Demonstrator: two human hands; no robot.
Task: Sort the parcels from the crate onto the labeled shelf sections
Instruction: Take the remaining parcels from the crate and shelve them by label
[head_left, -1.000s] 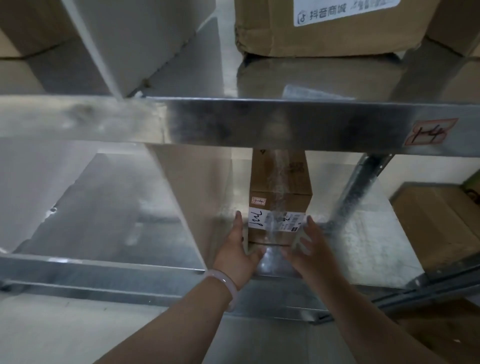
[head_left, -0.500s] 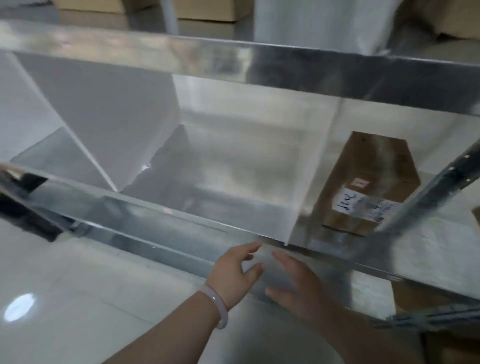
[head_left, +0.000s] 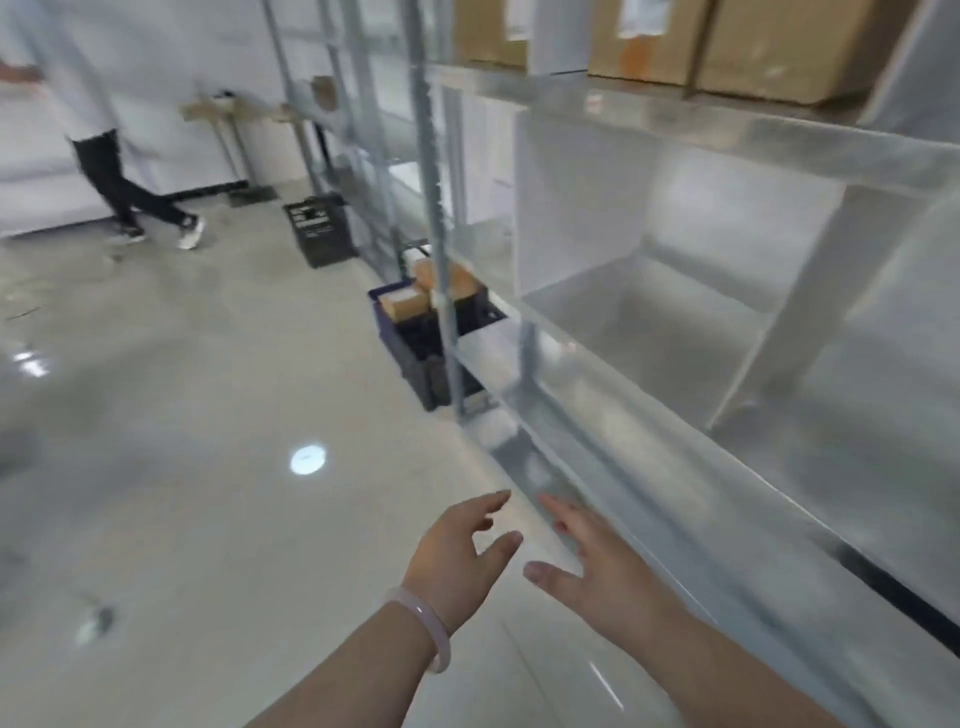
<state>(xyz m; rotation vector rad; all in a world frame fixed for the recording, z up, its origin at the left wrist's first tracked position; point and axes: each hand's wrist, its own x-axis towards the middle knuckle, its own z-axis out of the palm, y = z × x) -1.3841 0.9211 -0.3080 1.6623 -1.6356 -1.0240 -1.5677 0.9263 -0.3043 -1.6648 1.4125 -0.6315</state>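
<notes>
Left hand (head_left: 457, 551), fingers spread, holding nothing, pale bracelet (head_left: 426, 629) at wrist, right hand (head_left: 602, 566) at its 3 o'clock likewise spread and unladen, metal shelf (head_left: 649, 338) at 2 o'clock, dark crate (head_left: 415, 348) with brown parcels (head_left: 402, 305) at 12 o'clock, on pale floor (head_left: 208, 415)

Wide open floor (head_left: 208, 467) at left, free passage along rack (head_left: 779, 140) front. Ahead, low down, blue crate (head_left: 410, 343) with parcels (head_left: 405, 306) in way, just by post (head_left: 441, 234). Farther on, black crate (head_left: 322, 228) beside rack. Far left, person (head_left: 119, 171), well apart. At right, bay (head_left: 665, 332) open between dividers (head_left: 571, 197), rail (head_left: 623, 478) across front. Upper level full of boxes (head_left: 727, 47).
</notes>
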